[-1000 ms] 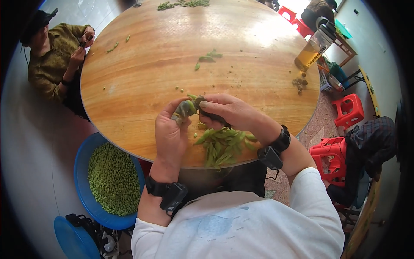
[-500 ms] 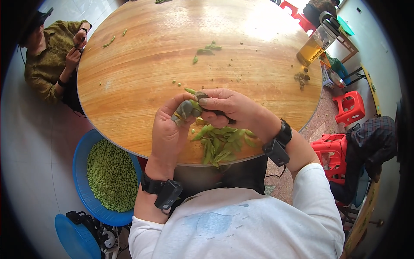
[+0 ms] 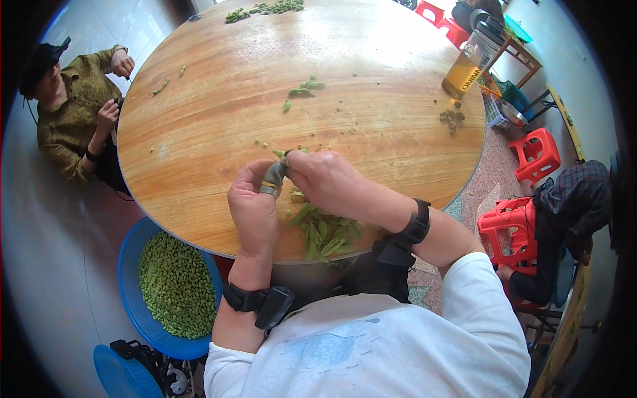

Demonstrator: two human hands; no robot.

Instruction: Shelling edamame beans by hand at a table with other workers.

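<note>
My left hand [image 3: 255,209] is closed over the table's near part, with a grey covering banded in yellow [image 3: 273,176] around a finger. Against its fingertips, my right hand [image 3: 335,182] is turned back up, fingers curled. A green bean pod [image 3: 279,153] sticks out where the two hands meet; the fingers hide most of it. Under and beside my right hand lies a pile of green pods [image 3: 326,235] along the near table edge. Loose beans [image 3: 265,145] lie just beyond my hands.
A blue basin [image 3: 126,292] of shelled green beans stands left of the round wooden table [image 3: 199,126]. More pods [image 3: 303,89] and a bottle of amber liquid [image 3: 464,73] are on the tabletop. People sit left and right; red stools [image 3: 536,156] stand at right.
My right hand has rolled over and now shows its back, hiding more of the pod. The head view has shifted slightly, bringing the far pods into sight. The person at left has spread their hands.
</note>
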